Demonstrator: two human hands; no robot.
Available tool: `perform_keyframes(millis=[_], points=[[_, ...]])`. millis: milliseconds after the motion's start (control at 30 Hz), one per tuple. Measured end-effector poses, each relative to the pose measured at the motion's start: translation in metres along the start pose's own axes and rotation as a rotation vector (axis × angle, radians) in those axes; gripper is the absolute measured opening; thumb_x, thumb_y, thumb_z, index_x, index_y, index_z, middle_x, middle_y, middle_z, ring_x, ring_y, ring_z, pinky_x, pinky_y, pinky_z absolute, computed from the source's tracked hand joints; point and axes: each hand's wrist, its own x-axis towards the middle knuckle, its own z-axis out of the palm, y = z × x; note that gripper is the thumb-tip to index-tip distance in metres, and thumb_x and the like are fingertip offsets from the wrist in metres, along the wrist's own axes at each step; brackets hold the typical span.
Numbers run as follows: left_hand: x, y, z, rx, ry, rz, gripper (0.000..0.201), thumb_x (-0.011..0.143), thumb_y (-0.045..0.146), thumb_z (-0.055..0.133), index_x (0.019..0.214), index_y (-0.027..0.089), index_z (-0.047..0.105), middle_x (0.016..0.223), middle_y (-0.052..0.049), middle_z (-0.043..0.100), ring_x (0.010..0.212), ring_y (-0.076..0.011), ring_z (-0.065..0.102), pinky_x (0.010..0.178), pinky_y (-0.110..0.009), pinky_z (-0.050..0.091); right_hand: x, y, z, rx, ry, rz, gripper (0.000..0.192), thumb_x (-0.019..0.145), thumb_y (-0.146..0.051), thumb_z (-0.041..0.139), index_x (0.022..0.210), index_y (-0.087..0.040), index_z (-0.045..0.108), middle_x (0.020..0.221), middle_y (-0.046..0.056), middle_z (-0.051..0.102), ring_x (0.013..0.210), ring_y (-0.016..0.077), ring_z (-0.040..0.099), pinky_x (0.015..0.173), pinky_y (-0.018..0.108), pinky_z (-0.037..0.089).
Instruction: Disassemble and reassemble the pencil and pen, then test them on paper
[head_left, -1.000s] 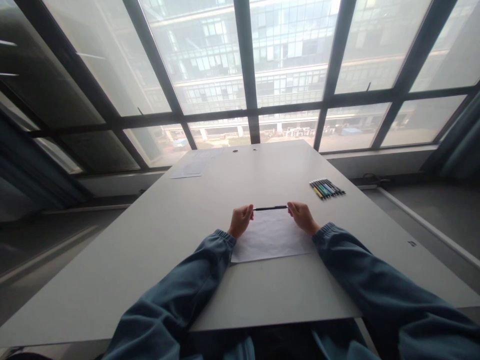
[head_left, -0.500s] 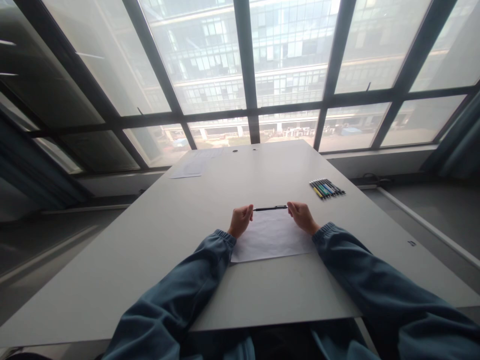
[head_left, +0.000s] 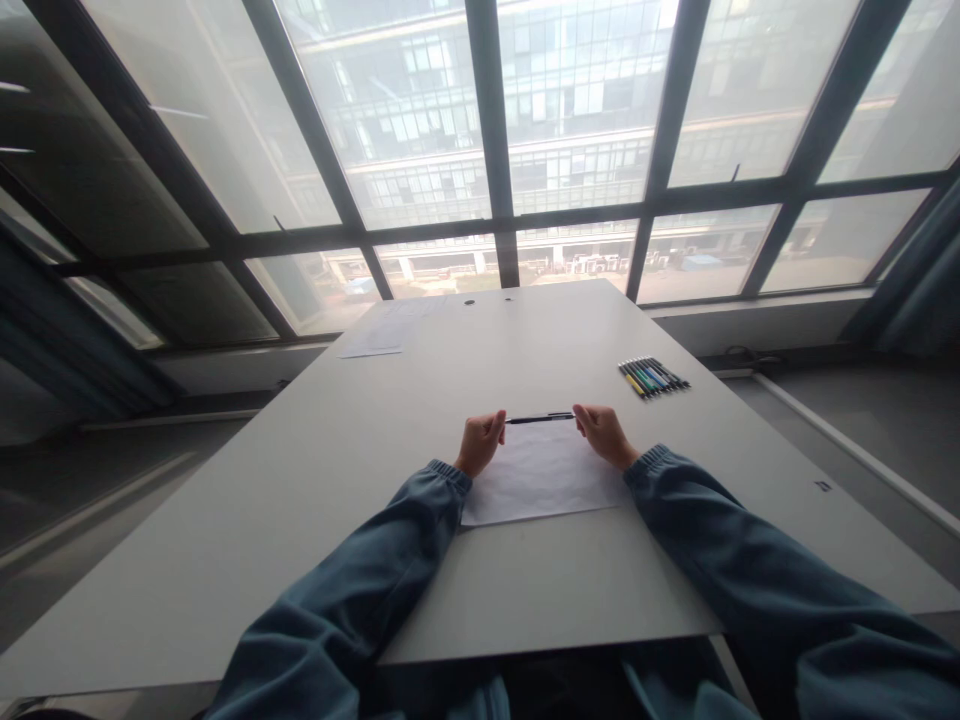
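Note:
A thin black pen (head_left: 538,418) lies level between my two hands, just above the far edge of a white sheet of paper (head_left: 541,486). My left hand (head_left: 481,441) pinches the pen's left end. My right hand (head_left: 603,433) pinches its right end. Both wrists rest near the paper on the grey table (head_left: 360,480). Blue-grey sleeves cover both forearms.
A row of several pens (head_left: 653,377) lies on the table to the right, beyond my right hand. Some sheets of paper (head_left: 384,332) lie at the far left corner. Two small dark holes (head_left: 489,299) sit near the far edge. A large window stands behind the table.

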Motion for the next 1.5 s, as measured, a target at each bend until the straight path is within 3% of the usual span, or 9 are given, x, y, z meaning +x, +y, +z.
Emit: perform_keyframes(millis=[567,800,1233,1500], points=[[-0.0003,-0.0036,0.001,-0.032,-0.015,-0.007,0.064,0.099,0.051,0.041,0.043,0.019,0.047,0.041,0.001,0.047,0.041,-0.0099,0.046,0.051,-0.025,0.037,0.0,0.0024,0.0007,0.032,-0.03,0.028,0.058,0.096,-0.058,0.043,0.051,-0.021,0.049,0.045,0.0,0.049,0.046,0.0136,0.047,0.053,0.029,0.036],[0.0022,-0.0049,0.0013,-0.105,-0.023,-0.012,0.051,0.096,0.051,0.048,0.063,0.016,0.064,0.056,0.0,0.058,0.055,-0.0115,0.054,0.057,-0.023,0.041,0.0021,-0.0007,0.0013,0.084,-0.015,0.014,0.054,0.095,-0.057,0.046,0.057,-0.019,0.054,0.051,0.0,0.052,0.05,0.0133,0.048,0.054,0.027,0.036],[0.0038,-0.0057,0.0026,-0.064,0.052,-0.029,0.032,0.09,0.047,0.06,0.086,0.016,0.066,0.064,0.0,0.062,0.055,-0.0112,0.057,0.054,-0.021,0.043,0.0058,-0.0045,0.0038,0.252,-0.014,0.075,0.042,0.088,-0.052,0.057,0.064,-0.018,0.058,0.056,0.001,0.058,0.051,0.0124,0.049,0.05,0.026,0.038],[0.0043,-0.0102,0.0037,0.003,0.065,-0.033,0.031,0.09,0.047,0.06,0.088,0.017,0.067,0.066,0.0,0.064,0.057,-0.0115,0.057,0.055,-0.022,0.044,0.0061,-0.0016,0.0062,0.343,-0.084,0.131,0.04,0.08,-0.051,0.068,0.095,-0.014,0.069,0.065,0.003,0.064,0.056,0.0144,0.055,0.052,0.026,0.043]])
